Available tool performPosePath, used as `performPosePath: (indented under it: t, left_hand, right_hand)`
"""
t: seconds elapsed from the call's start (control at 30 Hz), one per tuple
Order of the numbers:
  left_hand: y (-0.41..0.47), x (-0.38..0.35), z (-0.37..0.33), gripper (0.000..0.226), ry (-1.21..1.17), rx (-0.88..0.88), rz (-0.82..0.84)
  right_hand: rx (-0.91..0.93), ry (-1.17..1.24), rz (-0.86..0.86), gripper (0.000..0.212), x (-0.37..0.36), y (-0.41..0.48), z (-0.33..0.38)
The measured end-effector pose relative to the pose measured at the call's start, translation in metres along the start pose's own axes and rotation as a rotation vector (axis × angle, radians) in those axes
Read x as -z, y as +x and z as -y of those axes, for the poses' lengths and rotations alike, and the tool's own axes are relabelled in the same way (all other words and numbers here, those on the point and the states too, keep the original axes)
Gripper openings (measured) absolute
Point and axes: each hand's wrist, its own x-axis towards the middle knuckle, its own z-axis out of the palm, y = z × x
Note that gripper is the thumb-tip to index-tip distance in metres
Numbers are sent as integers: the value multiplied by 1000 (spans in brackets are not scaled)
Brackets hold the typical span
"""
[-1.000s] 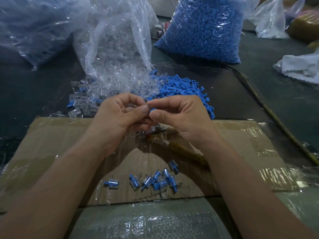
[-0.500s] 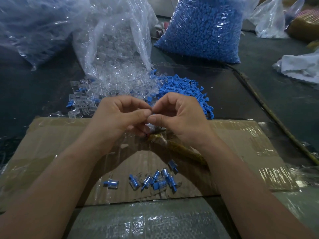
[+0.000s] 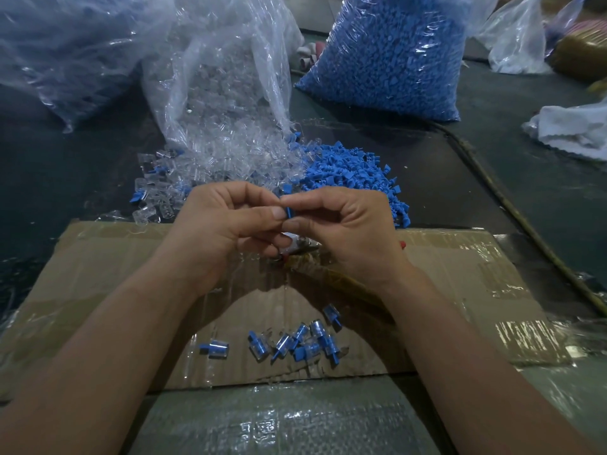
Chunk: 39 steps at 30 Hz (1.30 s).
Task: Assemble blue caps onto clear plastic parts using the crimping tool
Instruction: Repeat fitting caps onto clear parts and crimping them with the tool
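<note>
1. L hand (image 3: 226, 224) & R hand (image 3: 348, 231) meet fingertip to fingertip above the cardboard sheet (image 3: 98, 274), fingers of both curled.
2. The blue cap (image 3: 289, 213) is pinched btwn them, w/ the L thumb on one side and the R thumb & index on the other. Can't tell if a clear part is on it; the fingers hide that.
3. The crimping tool (image 3: 341, 280) lies on the cardboard just under the hands, untouched. Its yellowish handle runs beneath the R wrist.
4. Finished pieces (image 3: 295, 344) are scattered on the cardboard btwn the forearms.
5. Beyond the hands are a loose cap pile (image 3: 348, 172) and clear parts (image 3: 230, 159) spilling from an open bag. A full cap bag (image 3: 387, 54) sits farther back.
</note>
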Motion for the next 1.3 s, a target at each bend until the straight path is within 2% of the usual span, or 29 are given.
performPosePath:
  t: [0.37, 0.8, 0.93, 1.0, 1.13, 1.23, 1.3]
  left_hand:
    - [-1, 1, -5, 13, -30, 27, 69]
    - [-1, -2, -3, 6, 15, 33, 19]
    - [-1, -1, -1, 8, 24, 10, -5]
    - [0, 0, -1, 6, -24, 5, -52]
    - [2, 0, -3, 13, -77, -15, -118]
    - [2, 1, -4, 15, -83, -32, -147]
    - [2, 2, -4, 15, -87, -43, -154]
  right_hand:
    - [40, -28, 16, 31, 6, 0, -4]
    - [86, -99, 40, 31, 4, 0, -6]
    - [-72, -128, 106, 45, 12, 1, -3]
    - [-199, -241, 126, 51, 22, 4, -3]
    - [-372, -604, 310, 48, 41, 9, -1]
    - [-431, -767, 533, 66, 42, 4, 1]
    - [-440, -857, 622, 78, 37, 2, 1]
